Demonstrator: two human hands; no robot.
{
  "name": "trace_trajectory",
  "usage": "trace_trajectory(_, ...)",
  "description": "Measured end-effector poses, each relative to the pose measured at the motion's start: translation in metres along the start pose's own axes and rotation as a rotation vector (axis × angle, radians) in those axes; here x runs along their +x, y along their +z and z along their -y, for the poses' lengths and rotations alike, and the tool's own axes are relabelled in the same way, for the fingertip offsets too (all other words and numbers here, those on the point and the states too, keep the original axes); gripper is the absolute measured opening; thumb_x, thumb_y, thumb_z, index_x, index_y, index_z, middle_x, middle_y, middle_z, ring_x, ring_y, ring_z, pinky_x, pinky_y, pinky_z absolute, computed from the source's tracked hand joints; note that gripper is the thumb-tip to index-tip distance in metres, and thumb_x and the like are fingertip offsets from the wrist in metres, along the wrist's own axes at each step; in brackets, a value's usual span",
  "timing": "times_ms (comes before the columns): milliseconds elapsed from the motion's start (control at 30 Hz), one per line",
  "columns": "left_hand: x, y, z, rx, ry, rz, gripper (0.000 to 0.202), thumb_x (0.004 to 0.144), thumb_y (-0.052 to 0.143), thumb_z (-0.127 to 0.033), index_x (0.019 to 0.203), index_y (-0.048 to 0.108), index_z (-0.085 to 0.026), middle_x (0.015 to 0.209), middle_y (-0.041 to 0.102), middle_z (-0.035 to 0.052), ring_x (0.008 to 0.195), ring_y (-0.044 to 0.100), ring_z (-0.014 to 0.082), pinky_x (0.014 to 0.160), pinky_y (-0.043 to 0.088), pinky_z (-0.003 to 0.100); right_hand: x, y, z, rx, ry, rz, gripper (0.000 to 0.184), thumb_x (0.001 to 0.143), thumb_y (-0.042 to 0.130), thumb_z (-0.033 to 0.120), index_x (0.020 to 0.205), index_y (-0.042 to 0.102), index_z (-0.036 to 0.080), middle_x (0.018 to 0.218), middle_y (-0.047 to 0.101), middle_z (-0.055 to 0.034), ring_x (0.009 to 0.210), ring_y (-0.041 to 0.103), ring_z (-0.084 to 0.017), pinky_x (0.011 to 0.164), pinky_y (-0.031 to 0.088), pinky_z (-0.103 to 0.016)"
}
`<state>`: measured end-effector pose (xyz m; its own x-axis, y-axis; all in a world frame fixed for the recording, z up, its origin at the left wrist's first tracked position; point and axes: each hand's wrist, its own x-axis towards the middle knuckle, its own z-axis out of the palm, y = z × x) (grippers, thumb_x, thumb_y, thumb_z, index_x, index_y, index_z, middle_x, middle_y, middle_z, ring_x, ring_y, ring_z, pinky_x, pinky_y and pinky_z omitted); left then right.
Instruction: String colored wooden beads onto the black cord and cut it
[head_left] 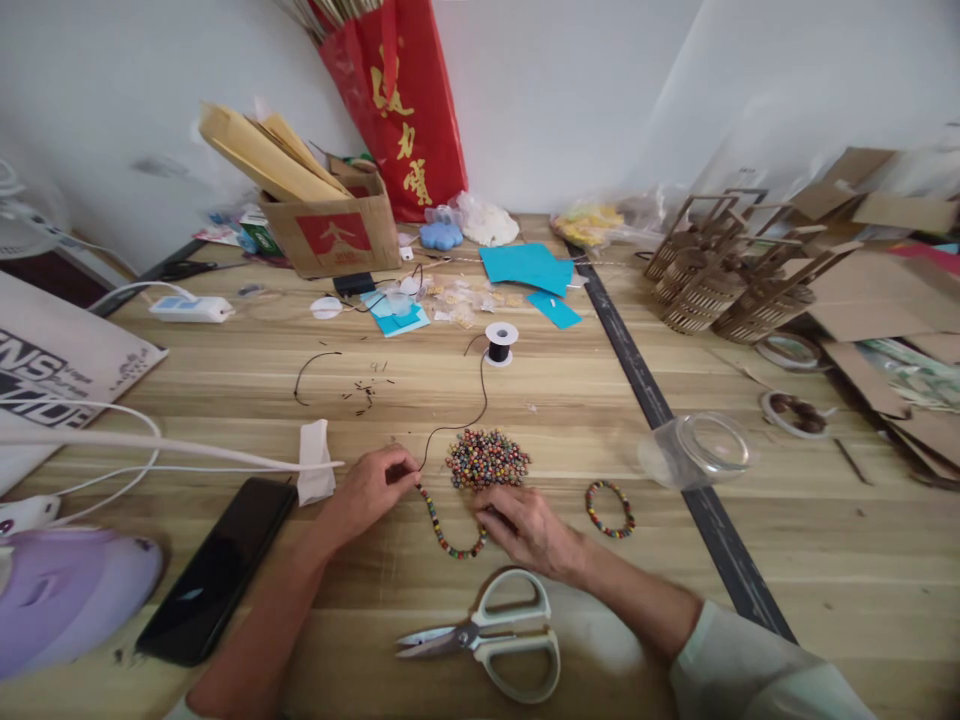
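A string of multicoloured beads [442, 541] hangs in a loose curve on the table between my two hands. My left hand [381, 482] pinches its left end, where the black cord [459, 424] comes out and runs up to a white spool [501, 345]. At the other end of the string is my right hand [529, 527], with fingers closed at the lower edge of a pile of loose beads [487, 459]; its fingertips partly hide what they grip. To its right lies a finished-looking bead bracelet [610, 509]. Scissors [480, 635] with white handles rest below my hands, blades apart.
A black phone [217, 572] and a purple device [71, 595] lie at the left. On the right stand a clear plastic jar [697, 452] on its side and bamboo baskets [705, 290]. Blue paper pieces [529, 268] and a cardboard box [334, 230] are at the back.
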<state>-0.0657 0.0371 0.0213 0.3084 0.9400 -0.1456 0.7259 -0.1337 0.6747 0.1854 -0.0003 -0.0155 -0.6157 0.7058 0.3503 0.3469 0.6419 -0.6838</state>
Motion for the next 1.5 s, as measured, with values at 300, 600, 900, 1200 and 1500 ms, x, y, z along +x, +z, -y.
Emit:
trace_trajectory(300,-0.005,0.004,-0.016,0.329,-0.034,-0.118,0.012,0.083,0.055,-0.023,0.075,0.060,-0.016,0.077,0.065,0.0062,0.073,0.060,0.0217,0.068,0.041,0.031,0.004,-0.008,0.008,-0.018,0.047,-0.011,0.011,0.095,0.046,0.016,0.093,0.056,0.018,0.081,0.061,-0.0046,0.071,0.056,-0.014,0.065,0.045,-0.022)
trace_trajectory(600,-0.008,0.035,-0.055,-0.542,0.057,0.155,0.034,0.080,0.049,-0.021,0.112,0.058,-0.015,0.099,0.070,0.0095,0.078,0.064,0.0176,0.068,0.048,0.027,0.004,-0.016,0.013,0.119,0.228,-0.130,0.012,0.090,0.058,0.026,0.082,0.059,0.017,0.066,0.058,0.0014,0.055,0.048,-0.010,0.052,0.037,-0.019)
trace_trajectory(900,-0.004,0.063,-0.060,-0.691,-0.016,0.261,0.014,0.071,0.062,-0.020,0.082,0.056,-0.015,0.065,0.061,-0.0010,0.061,0.056,0.0115,0.056,0.042,0.020,-0.002,-0.027,0.012,0.117,0.155,-0.058,0.016,0.095,0.054,0.027,0.087,0.064,0.016,0.080,0.064,-0.0047,0.073,0.060,-0.014,0.067,0.046,-0.023)
trace_trajectory(1200,-0.007,0.071,-0.046,-0.646,-0.081,0.333,0.010,0.072,0.058,-0.022,0.068,0.052,-0.016,0.056,0.064,0.0006,0.051,0.057,0.0124,0.052,0.045,0.023,-0.013,-0.046,0.006,0.030,0.141,-0.043,0.018,0.097,0.048,0.024,0.090,0.062,0.016,0.084,0.064,-0.0068,0.077,0.061,-0.015,0.069,0.048,-0.024)
trace_trajectory(1500,-0.008,0.076,-0.047,-0.559,-0.043,0.362,0.002,0.072,0.053,-0.016,0.070,0.054,-0.016,0.060,0.067,0.0024,0.054,0.060,0.0140,0.053,0.044,0.022,-0.019,-0.053,0.013,-0.023,0.192,0.034,0.007,0.091,0.054,0.019,0.094,0.059,0.016,0.082,0.061,-0.0040,0.068,0.055,-0.013,0.061,0.043,-0.022)
